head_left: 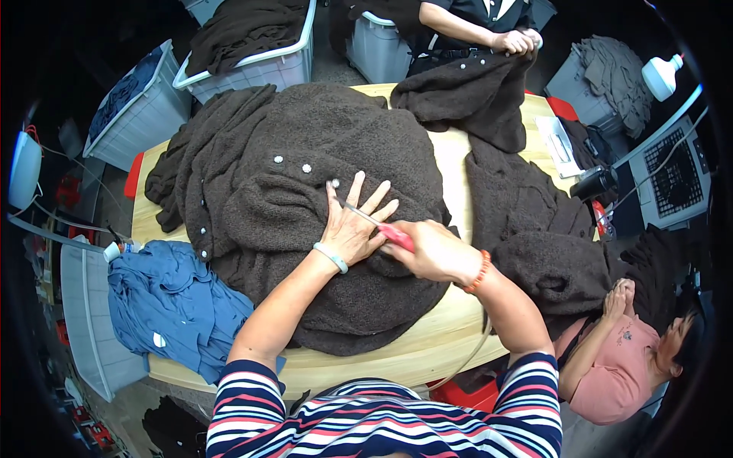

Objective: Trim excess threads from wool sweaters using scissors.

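Note:
My left hand (351,227) lies flat on a large dark brown knitted garment (382,153), its fingers spread. Close to its index fingertip sits a shiny round button (334,183), in line with two more pale buttons (306,168). My right hand (435,252) is closed around a red-handled tool (396,236) with a thin metal shaft. The shaft crosses over the back of my left hand, and its tip is near the button. What kind of tool it is I cannot make out.
A blue cloth heap (175,298) lies left on the wooden table (412,351). Dark garments (527,229) cover its right side. Across from me a co-worker's hands (515,42) hold a dark garment; another person in pink (611,366) is at right. Bins (252,76) stand beyond.

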Demonstrator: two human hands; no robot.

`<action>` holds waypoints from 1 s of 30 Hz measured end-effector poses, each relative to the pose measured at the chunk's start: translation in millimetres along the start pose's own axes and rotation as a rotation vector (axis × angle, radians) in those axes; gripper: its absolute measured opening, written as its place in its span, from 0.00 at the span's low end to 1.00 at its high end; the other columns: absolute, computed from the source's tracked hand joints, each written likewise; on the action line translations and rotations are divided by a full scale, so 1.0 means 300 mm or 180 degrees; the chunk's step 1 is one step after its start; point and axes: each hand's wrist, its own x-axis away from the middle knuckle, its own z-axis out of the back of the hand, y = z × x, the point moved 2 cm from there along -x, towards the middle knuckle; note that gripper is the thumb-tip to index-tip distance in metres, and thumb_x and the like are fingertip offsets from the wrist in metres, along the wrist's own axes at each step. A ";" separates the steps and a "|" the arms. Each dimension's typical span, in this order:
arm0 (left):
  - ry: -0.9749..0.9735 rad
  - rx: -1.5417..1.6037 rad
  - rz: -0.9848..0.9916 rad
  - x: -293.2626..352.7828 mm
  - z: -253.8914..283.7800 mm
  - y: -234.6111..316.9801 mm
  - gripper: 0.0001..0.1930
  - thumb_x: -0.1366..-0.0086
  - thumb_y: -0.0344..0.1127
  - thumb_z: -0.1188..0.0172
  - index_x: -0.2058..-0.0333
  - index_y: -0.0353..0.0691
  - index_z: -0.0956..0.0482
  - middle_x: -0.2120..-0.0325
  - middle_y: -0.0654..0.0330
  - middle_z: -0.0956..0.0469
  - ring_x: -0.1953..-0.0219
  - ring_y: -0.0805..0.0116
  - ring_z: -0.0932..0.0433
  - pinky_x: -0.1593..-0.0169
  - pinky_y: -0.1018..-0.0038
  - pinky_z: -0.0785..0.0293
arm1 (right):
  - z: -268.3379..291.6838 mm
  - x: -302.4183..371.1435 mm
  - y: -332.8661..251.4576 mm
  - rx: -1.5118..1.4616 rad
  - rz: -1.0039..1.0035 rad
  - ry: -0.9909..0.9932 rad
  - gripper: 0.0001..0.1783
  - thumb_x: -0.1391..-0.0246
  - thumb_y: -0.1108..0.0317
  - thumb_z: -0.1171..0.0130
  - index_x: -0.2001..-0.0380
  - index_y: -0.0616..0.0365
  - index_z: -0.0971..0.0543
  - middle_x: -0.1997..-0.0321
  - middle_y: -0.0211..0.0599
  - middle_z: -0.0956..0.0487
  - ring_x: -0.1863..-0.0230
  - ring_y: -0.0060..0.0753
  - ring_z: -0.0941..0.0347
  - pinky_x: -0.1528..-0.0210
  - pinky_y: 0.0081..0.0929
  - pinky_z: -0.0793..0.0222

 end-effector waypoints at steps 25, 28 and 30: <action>0.1625 0.1385 0.1297 0.018 0.006 -0.223 0.05 0.43 0.21 0.38 0.66 0.34 0.21 0.73 0.58 0.24 0.77 0.68 0.25 0.71 0.74 0.26 | -0.012 0.110 -0.008 -0.0211 -0.0112 0.0038 0.20 0.40 0.60 0.42 0.49 0.61 0.24 0.65 0.58 0.19 0.58 0.60 0.21 0.54 0.46 0.26; 0.1637 0.1501 0.1191 0.038 0.005 -0.211 0.04 0.41 0.21 0.40 0.67 0.33 0.22 0.72 0.57 0.24 0.76 0.70 0.23 0.71 0.76 0.27 | -0.025 0.101 -0.004 -0.0030 -0.0167 -0.0041 0.18 0.41 0.64 0.40 0.51 0.62 0.24 0.68 0.56 0.20 0.64 0.56 0.20 0.59 0.39 0.28; 0.1678 0.1779 0.1274 0.040 0.024 -0.194 0.02 0.39 0.21 0.41 0.67 0.33 0.22 0.71 0.58 0.25 0.76 0.72 0.23 0.72 0.77 0.27 | -0.017 0.093 -0.009 -0.0286 -0.0058 0.0004 0.19 0.40 0.63 0.41 0.50 0.62 0.25 0.67 0.57 0.20 0.61 0.58 0.21 0.57 0.41 0.27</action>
